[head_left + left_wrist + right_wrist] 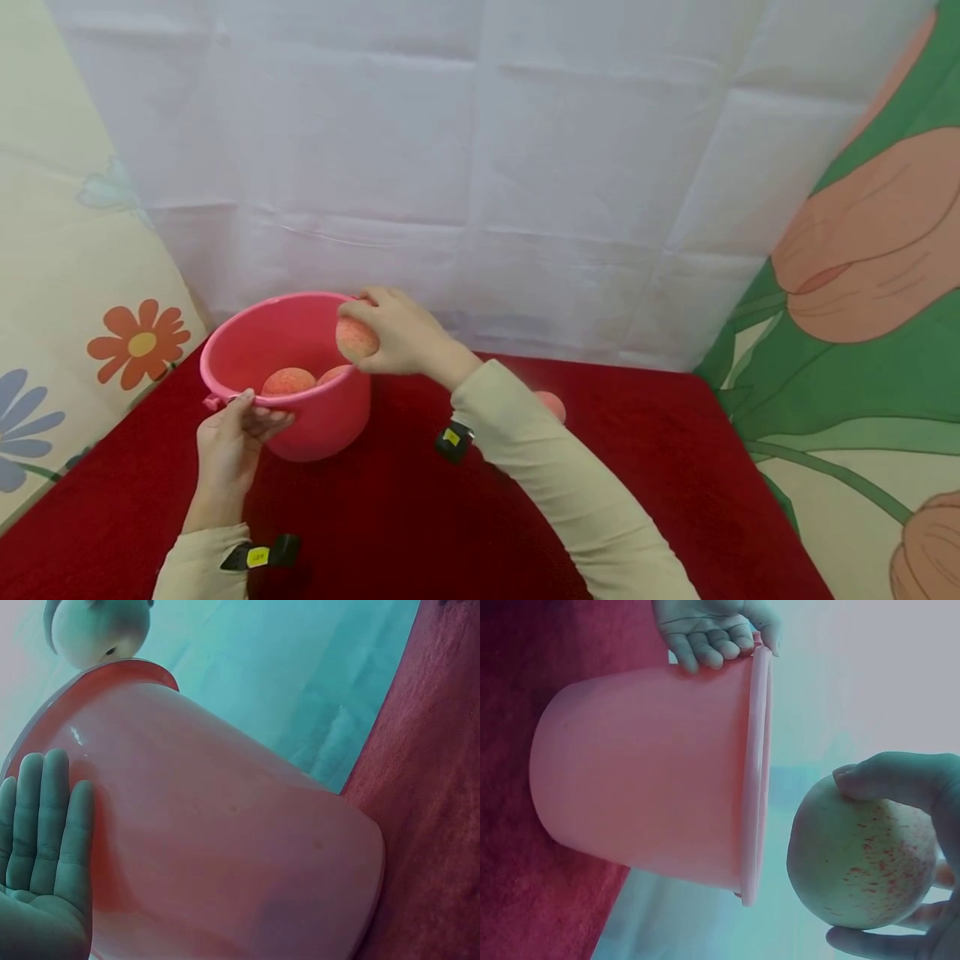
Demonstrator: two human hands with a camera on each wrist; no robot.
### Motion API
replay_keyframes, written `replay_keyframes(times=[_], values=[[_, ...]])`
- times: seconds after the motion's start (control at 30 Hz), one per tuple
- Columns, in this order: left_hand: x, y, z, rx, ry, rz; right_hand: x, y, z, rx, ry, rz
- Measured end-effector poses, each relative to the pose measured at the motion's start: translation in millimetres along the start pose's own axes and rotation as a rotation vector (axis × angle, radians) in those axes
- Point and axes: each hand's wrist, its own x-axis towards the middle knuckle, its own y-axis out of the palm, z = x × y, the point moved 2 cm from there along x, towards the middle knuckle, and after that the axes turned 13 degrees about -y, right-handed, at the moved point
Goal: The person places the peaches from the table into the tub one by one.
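Note:
A pink bucket (322,429) stands on the red cloth, left of the middle in the head view. My left hand (228,446) holds its near rim, thumb over the edge and fingers along the outside wall. Between the thumb and fingers of my right hand (405,333) is a red-speckled peach (862,859), held up at the bucket's right rim. Inside the bucket lie a peach (288,382) and another peach (333,374), the latter partly hidden by the rim. One more peach (551,405) rests on the cloth, partly covered by my right sleeve.
Red cloth (660,467) covers the table. Behind it hangs a creased white sheet (480,167); flower-printed panels stand at the left (60,250) and right (862,250). A black strap device (262,555) is on the left wrist, another (453,440) on the right.

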Motion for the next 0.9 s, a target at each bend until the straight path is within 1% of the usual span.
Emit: replay_keyframes(times=[0.1, 0.3, 0.43, 0.6, 0.77, 0.9], values=[[-0.6, -0.3, -0.5, -0.003, -0.002, -0.002, 7, 0, 2, 0.007, 0.001, -0.007], [-1.9, -1.7, -1.1, -0.008, 0.023, 0.012, 19, 1, 6, 0.037, 0.022, -0.026], [-2.6, -2.6, -0.8, -0.015, 0.037, 0.023, 25, 2, 9, 0.04, 0.022, -0.016], [-2.2, -1.4, 2.0, -0.012, 0.038, 0.042, 29, 7, 9, 0.036, 0.038, 0.017], [-1.8, -1.9, 1.6, 0.001, 0.028, 0.03, 30, 12, 9, 0.047, 0.057, 0.026], [-2.3, -1.8, 1.4, 0.004, 0.026, 0.024, 30, 19, 11, 0.029, 0.034, 0.035]])
